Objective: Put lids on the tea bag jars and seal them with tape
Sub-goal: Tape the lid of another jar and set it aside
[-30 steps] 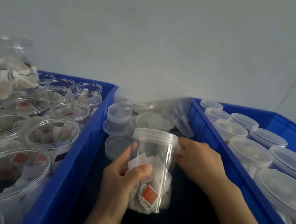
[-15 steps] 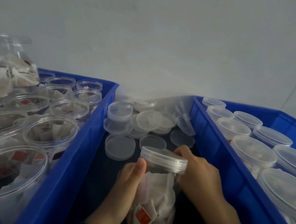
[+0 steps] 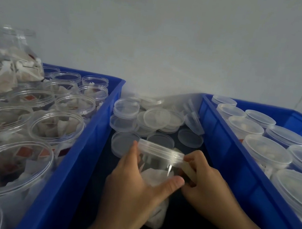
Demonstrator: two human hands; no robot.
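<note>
A clear plastic jar (image 3: 158, 170) with tea bags inside sits low between the two blue crates, a clear lid (image 3: 160, 151) on its top. My left hand (image 3: 136, 187) wraps round the jar's body, thumb across the front. My right hand (image 3: 207, 187) is at the jar's right side, its fingers pinching a strip of tape (image 3: 189, 168) against the jar just under the lid's rim. Loose clear lids (image 3: 156, 118) lie in a heap behind the jar.
The left blue crate (image 3: 84, 144) holds several open jars (image 3: 58, 127) of tea bags. The right blue crate (image 3: 235, 164) holds several lidded jars (image 3: 266, 154). A pale wall rises behind. Dark surface lies between the crates.
The jar has come down and tilted toward me. My left hand shifted its grip round the body. My right hand moved from the lid's side to a tape strip under the rim.
</note>
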